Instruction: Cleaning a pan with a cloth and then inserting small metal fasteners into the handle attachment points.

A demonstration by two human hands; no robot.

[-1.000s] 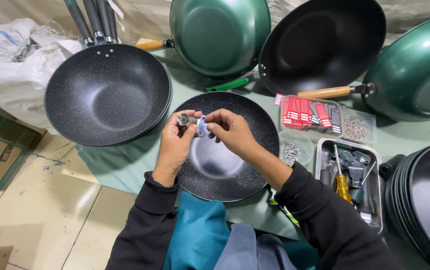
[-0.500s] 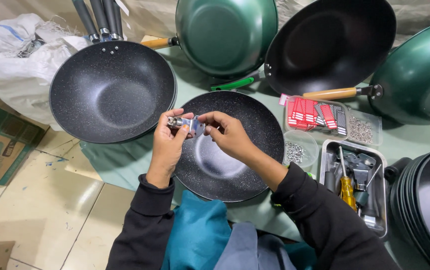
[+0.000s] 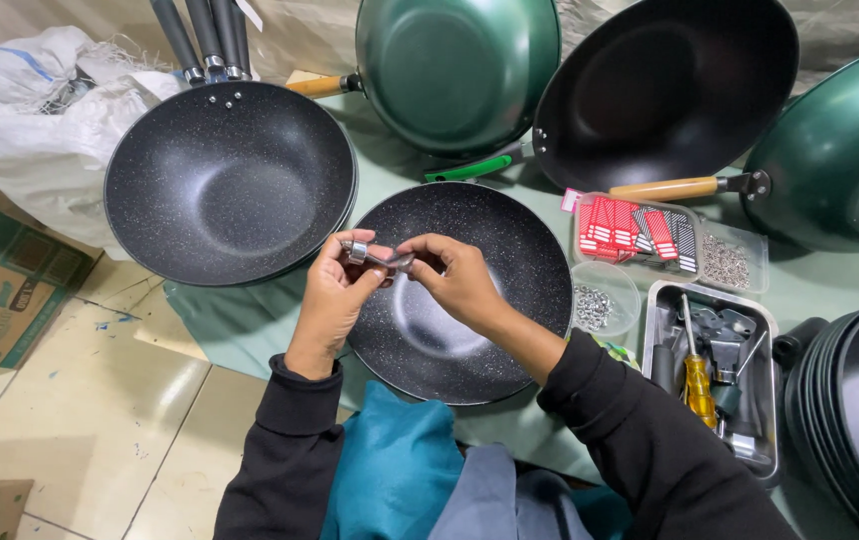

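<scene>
— Left hand (image 3: 335, 290)?
— Closed round a small silver metal fitting (image 3: 375, 256), thumb and fingertips pinching its ringed end, raised just above the near rim of the speckled black pan (image 3: 510, 300).
— And the right hand (image 3: 458, 280)?
— Fingers curled together, pinching the other end of the same fitting. Both hands nearly touching, wrists in black sleeves (image 3: 640, 440).
— Where exactly, that fitting?
— Held in the air between the two hands, over the upper left part of the speckled pan, clear of its surface. Too small to tell more of its shape.
— Under the pan?
— Pale green cloth (image 3: 830, 280) spread on the floor, pan lying flat on it, no handle showing.
— Around it?
— Left: a second speckled black pan (image 3: 230, 180), larger, with dark grey handles (image 3: 200, 40) sticking out behind. Beyond: a green pan (image 3: 460, 70) tilted, wooden handle (image 3: 322, 86) pointing left; a black pan (image 3: 670, 90) with a green handle (image 3: 475, 167); far right another green pan (image 3: 840, 160) with a wooden handle (image 3: 675, 188).
— To the right of the hands?
— Clear box of red-striped packets (image 3: 630, 225), small round tub of silver washers (image 3: 600, 300), metal tray (image 3: 765, 400) holding a yellow-handled screwdriver (image 3: 698, 385) and metal brackets. Stack of black pans (image 3: 850, 400) at the right edge.
— Elsewhere?
— White woven sack (image 3: 30, 90) upper left, cardboard box (image 3: 0, 280) on beige tiles (image 3: 80, 410), teal cloth (image 3: 390, 470) over the lap.
</scene>
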